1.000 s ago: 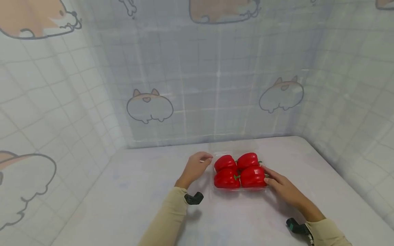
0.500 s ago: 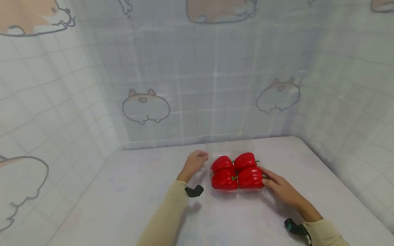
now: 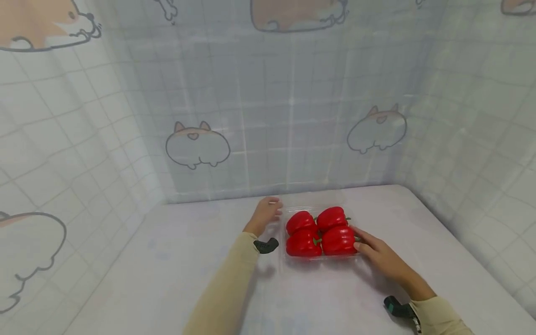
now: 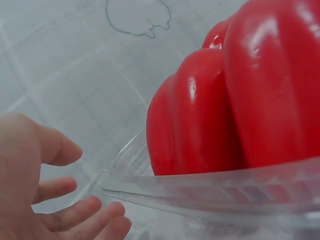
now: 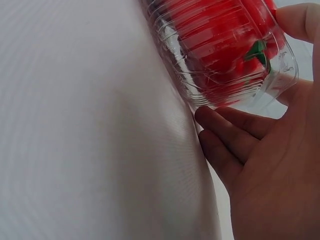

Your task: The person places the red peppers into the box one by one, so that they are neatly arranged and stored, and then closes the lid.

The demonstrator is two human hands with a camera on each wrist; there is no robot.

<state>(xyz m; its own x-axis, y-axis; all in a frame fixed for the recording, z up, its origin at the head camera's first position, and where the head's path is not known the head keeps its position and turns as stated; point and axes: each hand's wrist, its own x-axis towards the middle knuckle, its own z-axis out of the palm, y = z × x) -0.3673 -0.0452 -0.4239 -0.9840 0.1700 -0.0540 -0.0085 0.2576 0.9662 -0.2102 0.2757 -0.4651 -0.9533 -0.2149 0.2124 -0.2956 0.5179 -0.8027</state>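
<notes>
Several glossy red bell peppers (image 3: pixel 340 241) with green stems lie in a clear plastic container (image 3: pixel 299 258) on the table. At its left side, near the back corner, is my left hand (image 3: pixel 265 215); its fingers are spread and relaxed. In the left wrist view the fingertips (image 4: pixel 115 210) come close to the container's rim, with nothing held. My right hand (image 3: pixel 383 257) rests at the right end of the container. The right wrist view has the thumb (image 5: pixel 300 21) over the rim beside a pepper, while loosely extended fingers (image 5: pixel 227 127) lie against the lower corner outside.
Behind the container, a flat clear plastic lid (image 3: pixel 311 199) reaches toward the back wall. A white table (image 3: pixel 201 260) spreads around it. Patterned curtains (image 3: pixel 268 93) enclose the back and both sides. Each wrist carries a dark camera (image 3: pixel 266 245).
My left hand has moved a little farther back along the container's left side, and its fingers have spread. My right hand stays at the right end. The head view has shifted slightly.
</notes>
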